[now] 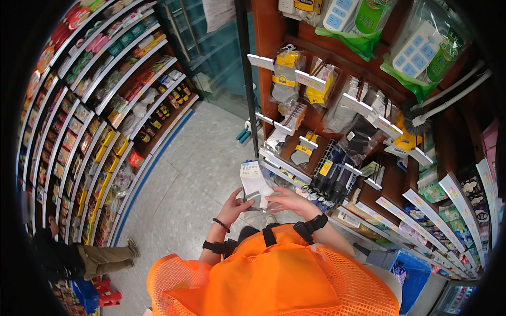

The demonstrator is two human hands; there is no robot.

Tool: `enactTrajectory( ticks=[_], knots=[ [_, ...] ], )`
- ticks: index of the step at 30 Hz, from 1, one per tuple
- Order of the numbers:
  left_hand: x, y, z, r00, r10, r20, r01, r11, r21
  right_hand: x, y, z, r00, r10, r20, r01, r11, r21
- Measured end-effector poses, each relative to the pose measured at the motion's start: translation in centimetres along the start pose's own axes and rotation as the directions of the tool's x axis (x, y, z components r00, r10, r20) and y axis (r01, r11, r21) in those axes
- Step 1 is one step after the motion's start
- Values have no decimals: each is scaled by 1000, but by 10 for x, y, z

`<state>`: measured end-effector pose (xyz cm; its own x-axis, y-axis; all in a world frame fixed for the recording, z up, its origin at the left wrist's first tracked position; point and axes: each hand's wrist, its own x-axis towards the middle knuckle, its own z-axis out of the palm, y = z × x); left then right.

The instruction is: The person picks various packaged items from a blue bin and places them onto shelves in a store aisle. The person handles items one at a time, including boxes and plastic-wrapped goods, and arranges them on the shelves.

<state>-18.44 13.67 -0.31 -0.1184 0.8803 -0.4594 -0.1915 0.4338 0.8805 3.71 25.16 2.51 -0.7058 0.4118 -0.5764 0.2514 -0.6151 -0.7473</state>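
Note:
Between my two hands is a clear plastic packet point(253, 183) with a white printed card and a blue strip at its top; what lies inside is partly grey and hard to make out. My left hand point(235, 206) grips its lower left edge, thumb across the front. On the other side, the fingers of my right hand point(291, 200) hold the lower right edge of the plastic. The packet is held in front of my orange vest point(272, 272), above the tiled floor. Just beyond it hang packaged socks point(302, 154) on a hook.
Hooks with white price tags point(310, 80) jut from the wooden rack at the right, with folded umbrellas point(330, 170) below. Stocked shelves point(102, 130) curve along the left, where a person point(59, 252) stands. A blue crate point(413, 276) is at my lower right.

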Motion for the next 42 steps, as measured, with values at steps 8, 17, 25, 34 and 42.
enactTrajectory(
  ticks=[8, 17, 25, 34, 42],
  knots=[
    [65, 2, -4, 988, -76, 131, 63, 993, 95, 29, 19, -27, 993, -8, -120, 30, 983, 183],
    [155, 19, -43, 965, -170, 197, 100, 942, 321, 132, 22, -65, 945, 50, -323, 99, 898, 428],
    [195, 66, -112, 926, -231, 300, 76, 889, 452, 263, 35, -122, 840, 63, -539, 313, 754, 577],
    [199, 63, -206, 911, -364, 197, 208, 815, 541, 328, 22, -169, 693, 75, -717, 462, 718, 521],
    [215, 67, -219, 881, -425, 208, 241, 781, 576, 352, 32, -169, 248, -67, -966, -251, 959, -131]
  ],
)
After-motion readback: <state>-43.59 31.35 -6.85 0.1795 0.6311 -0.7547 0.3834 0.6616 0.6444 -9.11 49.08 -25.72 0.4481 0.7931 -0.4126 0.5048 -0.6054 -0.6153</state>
